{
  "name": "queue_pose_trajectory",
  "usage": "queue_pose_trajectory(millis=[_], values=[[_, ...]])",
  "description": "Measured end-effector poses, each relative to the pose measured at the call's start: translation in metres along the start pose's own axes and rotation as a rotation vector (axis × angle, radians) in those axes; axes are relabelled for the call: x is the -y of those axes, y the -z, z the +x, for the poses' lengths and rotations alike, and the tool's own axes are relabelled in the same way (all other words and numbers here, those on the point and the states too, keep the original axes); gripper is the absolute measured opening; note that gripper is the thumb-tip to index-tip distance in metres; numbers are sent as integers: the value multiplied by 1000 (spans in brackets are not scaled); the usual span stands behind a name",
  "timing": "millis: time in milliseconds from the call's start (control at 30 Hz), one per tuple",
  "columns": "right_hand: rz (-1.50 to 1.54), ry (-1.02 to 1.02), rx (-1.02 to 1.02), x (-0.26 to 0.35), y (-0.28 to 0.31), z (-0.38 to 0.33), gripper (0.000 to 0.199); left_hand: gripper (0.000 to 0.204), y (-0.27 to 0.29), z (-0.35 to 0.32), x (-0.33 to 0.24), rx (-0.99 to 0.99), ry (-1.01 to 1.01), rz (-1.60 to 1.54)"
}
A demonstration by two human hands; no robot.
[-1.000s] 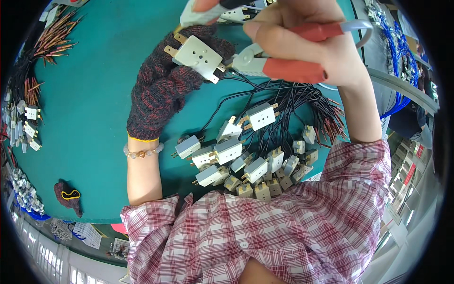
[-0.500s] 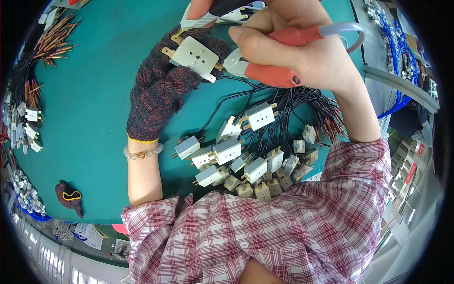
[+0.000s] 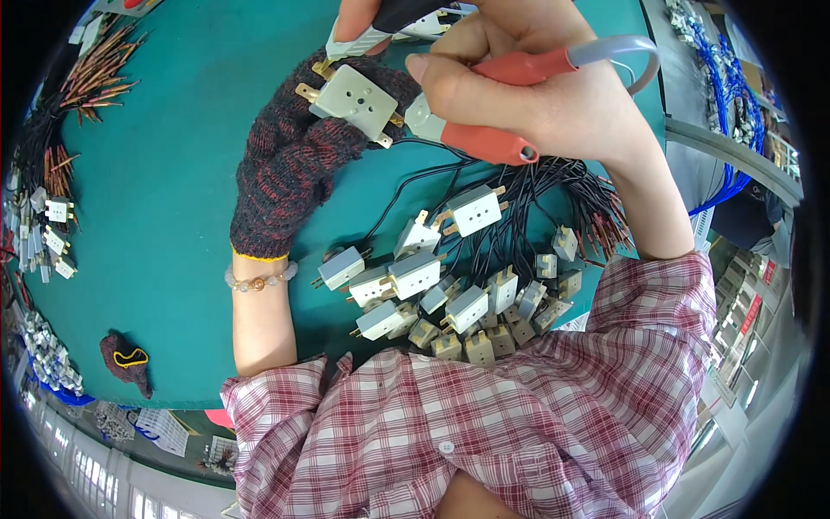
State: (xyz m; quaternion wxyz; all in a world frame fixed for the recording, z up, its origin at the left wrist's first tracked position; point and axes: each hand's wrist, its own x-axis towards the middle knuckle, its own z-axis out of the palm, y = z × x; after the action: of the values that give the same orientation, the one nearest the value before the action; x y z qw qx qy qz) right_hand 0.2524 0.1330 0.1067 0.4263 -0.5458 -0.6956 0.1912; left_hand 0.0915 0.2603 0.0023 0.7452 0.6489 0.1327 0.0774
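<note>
My left hand [image 3: 290,164], in a dark knitted glove, grips a pale grey electrical block [image 3: 357,99] with brass tabs, its holed face upward. Closed around a red-handled tool [image 3: 490,143] is my bare right hand [image 3: 553,95]. The tool's grey head [image 3: 422,119] reaches the block's right side, beside a tab; its kind is not plain. In the same hand, a light grey, ribbed piece [image 3: 361,41] with a black part [image 3: 411,12] lies under a fingertip, by the block's upper-left tab. The palm side of the right hand is hidden.
Many similar blocks [image 3: 417,275] with black wires [image 3: 519,190] lie heaped on the green table [image 3: 173,303] before me. A wire bundle with copper ends [image 3: 91,69] lies at far left. A small dark knitted piece [image 3: 128,362] rests lower left. Blue wires [image 3: 735,95] hang right.
My right hand has moved slightly left with the red-handled tool. The block in my left hand has shifted a little left. The heaped blocks stay put.
</note>
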Motion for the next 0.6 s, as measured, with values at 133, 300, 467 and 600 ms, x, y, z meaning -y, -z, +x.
queue_pose_trajectory(millis=[133, 300, 467, 600], values=[[250, -657, 14, 11, 2, -4, 27, 42, 4, -4, -2, -23, 202, -119], [-48, -81, -18, 9, 0, -2, 25, 39, 5, -11, 0, -102, 263, -16], [386, -701, -20, 15, 0, -1, 26, 35, 6, -12, 3, -117, 249, 22], [361, -605, -28, 11, -3, -9, 27, 40, 5, -9, 2, -77, 238, -34]])
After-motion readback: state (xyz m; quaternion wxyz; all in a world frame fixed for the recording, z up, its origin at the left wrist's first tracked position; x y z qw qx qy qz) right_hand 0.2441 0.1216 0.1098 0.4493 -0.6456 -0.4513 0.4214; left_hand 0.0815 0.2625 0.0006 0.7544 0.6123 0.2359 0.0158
